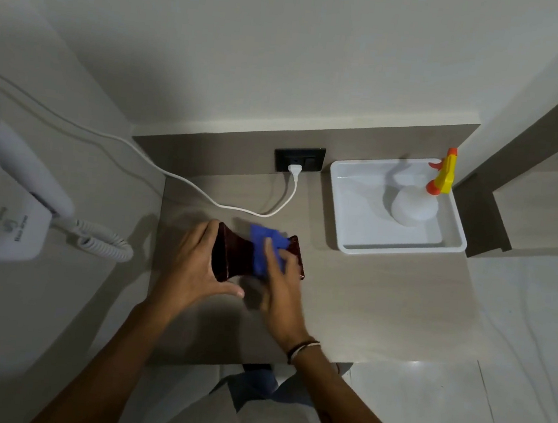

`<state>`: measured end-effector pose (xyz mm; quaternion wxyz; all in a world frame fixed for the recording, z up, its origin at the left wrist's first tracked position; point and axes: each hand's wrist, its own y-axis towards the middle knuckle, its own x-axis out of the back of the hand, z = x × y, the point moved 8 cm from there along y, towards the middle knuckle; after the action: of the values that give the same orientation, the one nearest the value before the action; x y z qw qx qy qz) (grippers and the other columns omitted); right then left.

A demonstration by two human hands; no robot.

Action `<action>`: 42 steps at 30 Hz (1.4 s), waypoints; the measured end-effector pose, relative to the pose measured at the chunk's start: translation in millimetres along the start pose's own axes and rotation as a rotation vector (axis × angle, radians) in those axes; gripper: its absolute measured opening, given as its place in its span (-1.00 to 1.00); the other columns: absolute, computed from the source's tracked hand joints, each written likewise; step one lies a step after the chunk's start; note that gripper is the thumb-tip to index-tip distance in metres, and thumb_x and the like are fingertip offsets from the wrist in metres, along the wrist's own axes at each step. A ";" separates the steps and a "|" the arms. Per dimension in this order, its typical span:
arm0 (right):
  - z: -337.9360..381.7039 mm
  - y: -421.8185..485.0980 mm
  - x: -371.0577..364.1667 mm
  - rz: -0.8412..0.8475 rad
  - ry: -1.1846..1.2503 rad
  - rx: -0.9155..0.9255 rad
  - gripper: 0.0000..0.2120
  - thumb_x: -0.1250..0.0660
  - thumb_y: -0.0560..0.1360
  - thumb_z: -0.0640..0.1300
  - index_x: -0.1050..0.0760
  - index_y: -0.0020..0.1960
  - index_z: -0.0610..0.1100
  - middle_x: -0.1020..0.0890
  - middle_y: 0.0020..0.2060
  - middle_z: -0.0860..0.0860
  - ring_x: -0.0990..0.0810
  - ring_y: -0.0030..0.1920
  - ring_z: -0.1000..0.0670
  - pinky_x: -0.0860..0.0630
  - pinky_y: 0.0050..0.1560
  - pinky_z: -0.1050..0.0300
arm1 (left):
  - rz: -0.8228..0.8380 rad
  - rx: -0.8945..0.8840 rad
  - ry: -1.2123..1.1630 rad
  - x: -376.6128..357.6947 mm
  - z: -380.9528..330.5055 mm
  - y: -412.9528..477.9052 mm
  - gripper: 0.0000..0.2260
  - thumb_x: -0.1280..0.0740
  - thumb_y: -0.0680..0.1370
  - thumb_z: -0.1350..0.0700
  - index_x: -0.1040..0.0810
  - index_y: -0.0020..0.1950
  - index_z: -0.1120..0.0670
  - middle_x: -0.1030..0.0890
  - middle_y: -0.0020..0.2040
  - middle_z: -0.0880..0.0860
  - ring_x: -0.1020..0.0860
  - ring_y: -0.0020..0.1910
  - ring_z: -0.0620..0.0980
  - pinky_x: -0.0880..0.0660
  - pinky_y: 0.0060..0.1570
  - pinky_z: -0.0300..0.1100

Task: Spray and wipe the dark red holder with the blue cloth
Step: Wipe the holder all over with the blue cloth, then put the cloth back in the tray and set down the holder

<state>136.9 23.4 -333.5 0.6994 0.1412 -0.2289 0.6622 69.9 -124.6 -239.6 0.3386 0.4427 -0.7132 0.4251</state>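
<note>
The dark red holder (pixel 233 254) lies on its side on the grey-brown counter (pixel 364 299), its open end facing left. My left hand (pixel 193 264) grips that left end, fingers over the top and thumb below. A blue cloth (pixel 266 249) is draped across the holder's middle, and my right hand (pixel 279 290) presses it against the holder. The spray bottle (pixel 416 205), white with a yellow and orange trigger head, stands apart in a white tray (pixel 340 200) at the back right.
A white cable (pixel 203 196) runs across the counter's back to a plug in a black wall socket (pixel 299 158). A white wall-mounted hair dryer (pixel 15 183) with a coiled cord hangs at the left. The counter's front edge is near my body.
</note>
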 end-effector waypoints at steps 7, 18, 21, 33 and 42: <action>-20.0 0.4 8.2 0.091 -0.167 0.043 -0.47 -0.19 0.75 -0.06 -0.19 0.65 0.30 -0.23 0.55 -0.04 -0.30 0.52 -0.16 -0.39 0.56 -0.17 | 0.085 -0.018 0.049 6.2 -3.3 5.3 0.29 -0.78 0.10 -0.20 -0.24 0.65 0.23 -0.34 0.57 0.20 -0.32 0.54 0.21 -0.29 0.53 0.05; -71.0 14.2 168.3 -0.278 -0.275 -0.047 -0.28 -0.33 0.59 -0.42 -0.25 0.69 -0.13 -0.39 0.46 -0.20 -0.45 0.35 -0.06 -0.44 0.40 0.13 | -0.009 -0.096 0.293 4.7 -52.5 23.8 0.28 -0.65 0.04 -0.43 -0.33 0.62 0.13 -0.45 0.53 0.11 -0.40 0.49 0.16 -0.46 0.41 0.08; -74.7 56.5 205.6 -0.288 -0.266 -0.101 -0.38 -0.29 0.65 -0.40 -0.27 0.67 -0.17 -0.40 0.47 -0.22 -0.47 0.42 -0.17 -0.48 0.50 -0.06 | -0.007 -0.088 0.327 -0.1 -69.4 36.1 0.27 -0.63 0.04 -0.46 -0.34 0.61 0.10 -0.45 0.52 0.09 -0.41 0.50 0.15 -0.45 0.42 0.07; -104.4 177.3 199.0 0.056 -0.483 -0.225 -0.52 -0.27 0.71 -0.20 -0.35 0.62 -0.17 -0.40 0.54 -0.24 -0.49 0.43 -0.33 -0.48 0.51 -0.20 | -0.009 -0.044 0.344 -18.6 -91.8 62.1 0.27 -0.67 0.05 -0.41 -0.36 0.61 0.16 -0.47 0.51 0.16 -0.41 0.49 0.21 -0.40 0.47 0.11; -116.7 166.6 170.3 0.237 -0.589 -0.240 -0.44 -0.15 0.77 -0.01 -0.12 0.72 -0.10 -0.30 0.61 -0.23 -0.43 0.50 -0.32 -0.44 0.54 -0.20 | -0.028 -0.113 0.321 -21.6 -90.9 60.9 0.16 -0.71 0.09 -0.30 -0.42 0.55 0.20 -0.51 0.43 0.19 -0.45 0.44 0.26 -0.30 0.58 0.18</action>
<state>-9.6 242.4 -364.6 0.5330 0.2156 -0.5124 0.6379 31.8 -19.8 -239.7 0.4785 0.3594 -0.6666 0.4445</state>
